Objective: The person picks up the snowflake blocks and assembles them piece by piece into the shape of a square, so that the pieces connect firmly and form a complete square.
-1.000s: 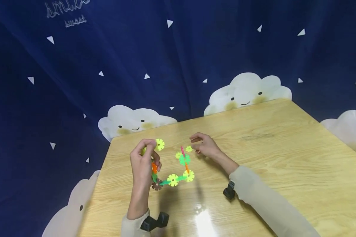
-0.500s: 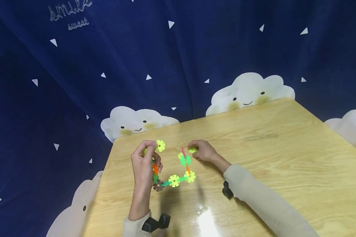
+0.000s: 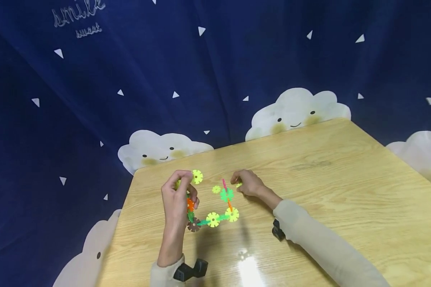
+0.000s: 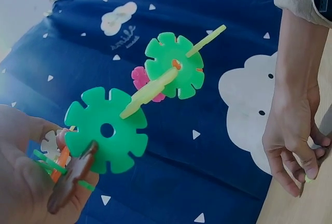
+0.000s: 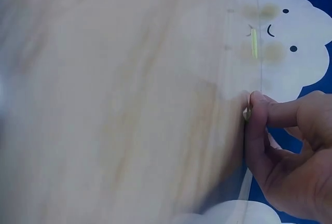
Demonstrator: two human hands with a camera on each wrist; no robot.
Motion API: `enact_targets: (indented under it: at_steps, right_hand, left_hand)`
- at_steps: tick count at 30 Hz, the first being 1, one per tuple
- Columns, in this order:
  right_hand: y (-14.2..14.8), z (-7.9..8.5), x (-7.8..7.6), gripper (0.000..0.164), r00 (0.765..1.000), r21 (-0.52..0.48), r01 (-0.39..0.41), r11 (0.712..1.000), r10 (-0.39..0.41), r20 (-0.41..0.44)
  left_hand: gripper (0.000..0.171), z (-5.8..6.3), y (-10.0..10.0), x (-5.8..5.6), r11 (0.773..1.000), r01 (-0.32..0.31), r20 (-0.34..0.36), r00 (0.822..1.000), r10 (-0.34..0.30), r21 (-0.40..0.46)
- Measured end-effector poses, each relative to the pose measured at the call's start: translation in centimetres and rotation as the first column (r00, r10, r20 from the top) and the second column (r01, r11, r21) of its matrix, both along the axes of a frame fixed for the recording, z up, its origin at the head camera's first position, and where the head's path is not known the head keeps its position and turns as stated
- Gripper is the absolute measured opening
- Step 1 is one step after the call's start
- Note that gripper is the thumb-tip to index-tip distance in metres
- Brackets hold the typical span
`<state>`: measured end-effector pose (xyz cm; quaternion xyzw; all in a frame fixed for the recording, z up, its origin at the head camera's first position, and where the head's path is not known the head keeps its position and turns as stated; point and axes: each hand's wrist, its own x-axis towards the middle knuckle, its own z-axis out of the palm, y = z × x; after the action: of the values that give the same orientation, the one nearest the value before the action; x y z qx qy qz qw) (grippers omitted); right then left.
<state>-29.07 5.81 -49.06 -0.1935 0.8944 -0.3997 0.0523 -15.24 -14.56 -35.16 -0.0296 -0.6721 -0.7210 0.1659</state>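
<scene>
My left hand (image 3: 176, 195) holds a chain of interlocking plastic flower discs above the table. In the head view an orange disc (image 3: 190, 204), a brown disc (image 3: 194, 225) and a yellow disc (image 3: 213, 219) show along it, with a pink disc (image 3: 224, 183) at its right end. A large green disc (image 4: 85, 117) faces the left wrist camera. Over the tabletop, my right hand (image 3: 249, 184) pinches a small yellow-green disc (image 3: 238, 185) by its edge, mostly covered by the fingertips. Another loose yellow-green disc (image 5: 254, 43) lies flat on the table nearby.
The wooden table (image 3: 327, 191) extends widely to the right. Its far edge meets a dark blue curtain (image 3: 237, 59) with white clouds and triangles. Black wrist cameras (image 3: 190, 271) sit on both sleeves.
The right hand has moved onto one of the two loose yellow-green discs, pinched it and drawn it slightly right, away from the other. The left hand keeps holding the chain, nearly still.
</scene>
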Motion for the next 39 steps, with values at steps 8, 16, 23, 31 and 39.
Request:
enact_targets:
  at_steps: [8,16,23,31,39]
  right_hand:
    - [0.4,0.2,0.1,0.029,0.999,0.025,-0.015,1.000,0.014,0.036]
    - [0.7,0.1,0.3,0.018,0.999,0.028,0.012,1.000,-0.013,0.041]
    - [0.8,0.1,-0.1,0.010,0.993,-0.031,-0.035,0.999,0.039,0.110]
    - [0.9,-0.4,-0.4,0.006,0.986,-0.061,-0.034,0.998,0.044,0.162]
    - [0.9,-0.1,-0.7,0.005,0.984,-0.095,-0.043,0.995,0.058,0.168]
  left_hand:
    - [0.013,-0.1,0.4,-0.2,1.000,0.013,0.013,1.000,-0.014,0.007]
    - [0.015,-0.2,0.2,-0.2,1.000,0.026,0.014,1.000,-0.026,-0.016]
    - [0.016,-0.3,-0.1,-0.2,1.000,0.021,0.009,1.000,-0.021,-0.011]
    - [0.011,-0.5,-0.1,-0.6,1.000,0.028,0.014,1.000,-0.028,-0.006]
    - [0.021,-0.3,-0.1,-1.1,0.999,0.036,-0.002,0.999,-0.036,-0.003]
